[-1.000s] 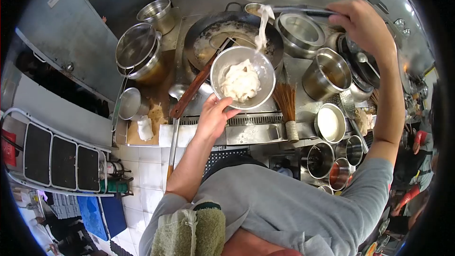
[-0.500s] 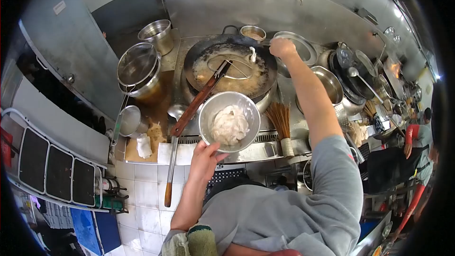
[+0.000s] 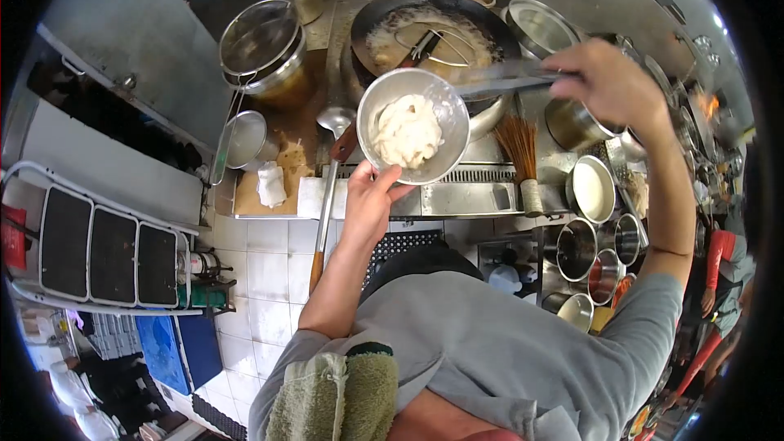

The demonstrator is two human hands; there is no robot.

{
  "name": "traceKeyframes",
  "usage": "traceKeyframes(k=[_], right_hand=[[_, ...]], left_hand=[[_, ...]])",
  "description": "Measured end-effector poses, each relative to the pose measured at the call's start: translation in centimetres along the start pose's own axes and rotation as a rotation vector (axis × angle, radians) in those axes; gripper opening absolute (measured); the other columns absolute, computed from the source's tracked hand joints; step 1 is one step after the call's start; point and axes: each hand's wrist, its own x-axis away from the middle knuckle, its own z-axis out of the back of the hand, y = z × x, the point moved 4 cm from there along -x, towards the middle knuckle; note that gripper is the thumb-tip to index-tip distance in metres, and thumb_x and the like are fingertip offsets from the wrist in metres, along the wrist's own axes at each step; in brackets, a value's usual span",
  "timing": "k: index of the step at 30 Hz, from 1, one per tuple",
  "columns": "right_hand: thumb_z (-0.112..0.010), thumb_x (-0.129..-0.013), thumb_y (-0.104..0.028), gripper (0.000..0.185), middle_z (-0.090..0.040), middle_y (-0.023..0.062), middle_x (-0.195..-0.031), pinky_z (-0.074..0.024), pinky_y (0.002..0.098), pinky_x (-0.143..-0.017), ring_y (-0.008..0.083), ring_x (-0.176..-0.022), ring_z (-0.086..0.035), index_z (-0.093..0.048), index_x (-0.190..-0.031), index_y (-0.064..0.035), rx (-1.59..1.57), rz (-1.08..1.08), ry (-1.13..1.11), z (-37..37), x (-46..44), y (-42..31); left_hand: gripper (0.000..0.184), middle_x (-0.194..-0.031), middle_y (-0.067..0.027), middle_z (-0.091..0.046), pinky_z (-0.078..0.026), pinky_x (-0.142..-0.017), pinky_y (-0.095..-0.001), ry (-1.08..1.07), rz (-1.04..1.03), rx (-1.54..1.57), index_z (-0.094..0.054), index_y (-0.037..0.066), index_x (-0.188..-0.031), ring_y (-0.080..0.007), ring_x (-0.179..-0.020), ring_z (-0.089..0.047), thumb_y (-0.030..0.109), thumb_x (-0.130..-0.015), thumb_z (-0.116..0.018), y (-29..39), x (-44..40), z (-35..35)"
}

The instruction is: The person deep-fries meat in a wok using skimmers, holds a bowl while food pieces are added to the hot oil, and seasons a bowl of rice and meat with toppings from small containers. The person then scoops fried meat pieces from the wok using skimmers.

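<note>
My left hand (image 3: 371, 200) grips the near rim of a metal bowl (image 3: 452, 143), thumb at the edge. Inside lie pale, wet battered pieces (image 3: 408, 131). Level with the bowl, to its right, my right hand (image 3: 608, 86) is closed around a long greyish utensil (image 3: 514, 77), smeared by motion, so its kind is unclear. Its far end reaches towards the bowl's right rim; I cannot tell whether they touch. Beyond the bowl is a black wok (image 3: 498, 33) of bubbling oil. A wire-ended tool (image 3: 445, 47) rests in it, its wooden handle partly behind the bowl.
A ladle (image 3: 333, 118) lies left of the bowl. Further left stand a strainer-topped pot (image 3: 260, 41) and a small pot (image 3: 247, 140). A bamboo brush (image 3: 518, 143) and a bowl of white stuff (image 3: 592, 189) are at right. A person's red sleeve (image 3: 719, 257) shows far right.
My right hand has moved from the wok's right edge back towards me and right. The white piece hanging over the wok is out of sight. The view has tilted down, showing more bowls at right.
</note>
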Motion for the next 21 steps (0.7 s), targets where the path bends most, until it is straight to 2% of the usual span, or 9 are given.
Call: traceKeyframes(k=[1,2,7,10,11,14,18,20,21], right_hand=[[-0.068,-0.079,-0.018,0.025,-0.067,0.0165,-0.088,-0.0491,0.0444,-0.075,0.0353,-0.083,-0.063,-0.068,-0.100,-0.0044,0.011,0.000,-0.086,-1.2,0.2,-1.6],[-0.067,-0.080,-0.019,0.019,-0.067,0.0143,-0.086,-0.0503,0.0437,-0.075,0.0337,-0.082,-0.064,-0.069,-0.094,-0.0063,0.115,-0.013,-0.048,-2.5,0.6,-2.8],[-0.065,-0.082,-0.022,0.014,-0.066,0.0132,-0.080,-0.0514,0.0424,-0.072,0.0327,-0.080,-0.064,-0.068,-0.086,-0.0086,0.236,0.001,-0.078,-4.6,-0.1,-2.8],[-0.064,-0.082,-0.021,0.014,-0.065,0.0134,-0.076,-0.0509,0.0427,-0.071,0.0323,-0.078,-0.064,-0.069,-0.087,-0.0088,0.211,-0.072,-0.017,-1.2,0.4,-1.5],[-0.064,-0.082,-0.021,0.015,-0.064,0.0140,-0.073,-0.0504,0.0429,-0.070,0.0329,-0.075,-0.063,-0.070,-0.090,-0.0093,0.261,-0.107,0.068,0.3,0.8,-0.9],[-0.066,-0.081,-0.023,0.019,-0.065,0.0165,-0.078,-0.0494,0.0431,-0.073,0.0343,-0.081,-0.062,-0.070,-0.094,-0.0089,0.275,-0.102,0.117,3.0,0.3,0.9],[-0.066,-0.081,-0.023,0.020,-0.065,0.0174,-0.079,-0.0496,0.0426,-0.075,0.0346,-0.084,-0.062,-0.070,-0.093,-0.0069,0.268,-0.122,0.211,3.2,-0.7,1.9],[-0.067,-0.080,-0.023,0.023,-0.065,0.0176,-0.080,-0.0500,0.0423,-0.077,0.0342,-0.086,-0.063,-0.069,-0.094,-0.0051,0.164,0.056,0.146,-0.1,-2.0,1.2],[-0.067,-0.080,-0.023,0.023,-0.065,0.0177,-0.081,-0.0501,0.0423,-0.078,0.0338,-0.087,-0.063,-0.069,-0.094,-0.0047,0.167,0.054,-0.010,-2.2,-3.2,1.1]], left_hand=[[0.005,-0.106,-0.0131,-0.061,-0.058,-0.076,-0.0336,-0.014,-0.017,0.009,-0.051,0.003,-0.088,-0.0188,-0.095,-0.063,0.001,-0.089,-0.056,-0.1,-0.2,-0.2],[0.005,-0.106,-0.0131,-0.061,-0.058,-0.076,-0.0336,-0.032,-0.001,0.011,-0.051,0.003,-0.088,-0.0188,-0.095,-0.063,0.001,-0.089,-0.056,-0.2,-0.3,-0.5],[0.005,-0.102,-0.0123,-0.063,-0.058,-0.076,-0.0352,-0.119,0.018,0.033,-0.052,0.003,-0.087,-0.0187,-0.093,-0.064,0.001,-0.089,-0.055,-1.1,-1.2,-2.0],[0.005,-0.104,-0.0128,-0.062,-0.058,-0.077,-0.0359,-0.118,0.020,0.059,-0.051,0.003,-0.088,-0.0194,-0.094,-0.063,0.001,-0.089,-0.056,-1.3,-2.1,-2.6],[0.005,-0.105,-0.0131,-0.062,-0.058,-0.078,-0.0364,-0.109,0.019,0.068,-0.051,0.003,-0.088,-0.0198,-0.095,-0.063,0.002,-0.089,-0.056,-1.3,-2.3,-2.8],[0.005,-0.108,-0.0137,-0.060,-0.057,-0.080,-0.0378,-0.093,0.010,0.105,-0.050,0.003,-0.089,-0.0202,-0.097,-0.062,0.002,-0.090,-0.055,-1.2,-3.6,-3.4],[0.010,-0.109,-0.0130,-0.060,-0.056,-0.081,-0.0395,-0.082,0.004,0.100,-0.053,0.002,-0.099,-0.0207,-0.098,-0.062,0.002,-0.089,-0.056,-0.8,-4.5,-4.3],[0.014,-0.108,-0.0119,-0.060,-0.056,-0.080,-0.0391,-0.087,-0.022,0.091,-0.054,0.001,-0.102,-0.0205,-0.098,-0.062,0.003,-0.089,-0.057,-0.7,-4.8,-4.8],[0.013,-0.108,-0.0116,-0.060,-0.056,-0.080,-0.0389,-0.115,-0.036,0.072,-0.054,0.001,-0.102,-0.0205,-0.097,-0.062,0.003,-0.089,-0.057,-0.5,-4.8,-5.2]])
